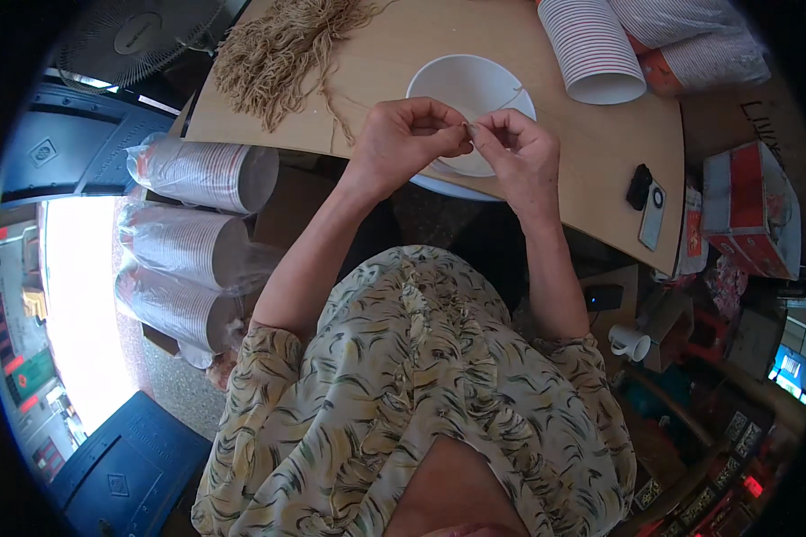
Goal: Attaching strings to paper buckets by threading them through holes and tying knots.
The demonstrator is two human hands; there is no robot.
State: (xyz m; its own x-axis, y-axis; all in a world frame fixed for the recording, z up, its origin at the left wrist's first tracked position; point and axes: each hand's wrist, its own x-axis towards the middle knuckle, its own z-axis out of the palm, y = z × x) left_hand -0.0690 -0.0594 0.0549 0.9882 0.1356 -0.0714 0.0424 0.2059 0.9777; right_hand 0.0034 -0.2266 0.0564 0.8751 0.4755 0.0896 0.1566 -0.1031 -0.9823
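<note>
My left hand [405,143] and my right hand [519,157] meet fingertip to fingertip over the front of a white paper bucket [464,70]. Both are closed in a pinch on a thin tan cord, mostly hidden by the fingers. A short piece of cord [516,93] shows at the bucket's right inner wall, near the rim. The bucket stands at the table's near edge, its mouth toward me, and my hands cover part of it. To the left lies a loose heap of tan cords [282,58], with a few strands trailing toward the bucket.
Nested paper buckets [595,54] lie at the table's [600,152] far right, more in plastic wrap [210,174] below its left edge. A phone [653,217] and small black object [638,186] rest at right. A fan [134,40], mug [630,342] and red-grey carton [752,206] surround the table.
</note>
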